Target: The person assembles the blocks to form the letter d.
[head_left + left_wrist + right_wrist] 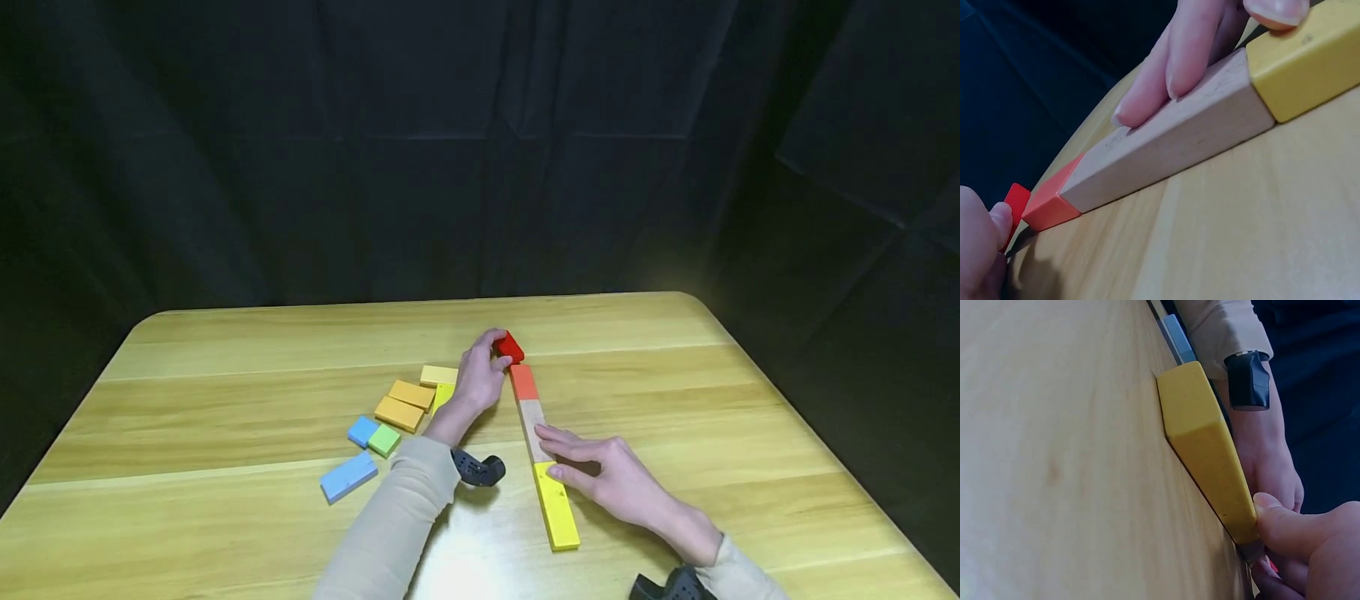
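My left hand (478, 379) pinches a red block (510, 347) at the far end of a straight row of blocks. In the left wrist view, the red block (1017, 201) is tilted beside the end of the coral block (1052, 197). From there the row runs towards me: the coral block (525, 382), a long pale grey block (532, 429) and a long yellow block (557, 508), set end to end. My right hand (618, 482) rests loosely on the row, extended fingertips on the grey block and thumb on the yellow one.
Left of the row lie loose blocks: a cream one (438, 375), another yellow one (442, 396) partly behind my left hand, two orange ones (400, 412), a small blue one (362, 430), a green one (385, 439) and a longer blue one (348, 477). Dark cloth (450, 167) hangs behind the wooden table (225, 358).
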`<action>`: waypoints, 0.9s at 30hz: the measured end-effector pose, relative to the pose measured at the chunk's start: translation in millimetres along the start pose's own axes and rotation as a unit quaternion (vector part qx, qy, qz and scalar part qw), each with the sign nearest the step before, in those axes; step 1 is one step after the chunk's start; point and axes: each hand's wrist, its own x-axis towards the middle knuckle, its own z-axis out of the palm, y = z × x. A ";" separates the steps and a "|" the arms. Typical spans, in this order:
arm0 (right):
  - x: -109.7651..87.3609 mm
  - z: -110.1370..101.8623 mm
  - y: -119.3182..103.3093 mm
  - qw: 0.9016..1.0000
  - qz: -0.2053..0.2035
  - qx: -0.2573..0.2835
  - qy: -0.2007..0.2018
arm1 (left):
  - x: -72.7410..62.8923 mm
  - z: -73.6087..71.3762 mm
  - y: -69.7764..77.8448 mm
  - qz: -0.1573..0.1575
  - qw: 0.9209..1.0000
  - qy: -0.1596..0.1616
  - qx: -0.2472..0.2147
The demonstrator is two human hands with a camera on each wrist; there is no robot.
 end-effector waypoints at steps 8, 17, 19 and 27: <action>1.7 1.3 -0.7 1.000 -0.006 0.005 -0.005 | 3.9 3.3 -2.9 0.004 1.000 -0.004 0.006; 3.2 0.4 -0.6 1.000 0.003 0.006 -0.007 | 6.3 1.2 -4.4 0.008 0.999 -0.034 -0.008; 3.2 0.3 -0.5 1.000 0.004 0.006 -0.007 | 6.3 0.2 -4.1 0.008 0.999 -0.041 -0.003; 3.0 0.8 0.2 1.000 0.001 0.003 -0.005 | 5.7 -0.2 -4.1 0.003 0.998 -0.056 0.007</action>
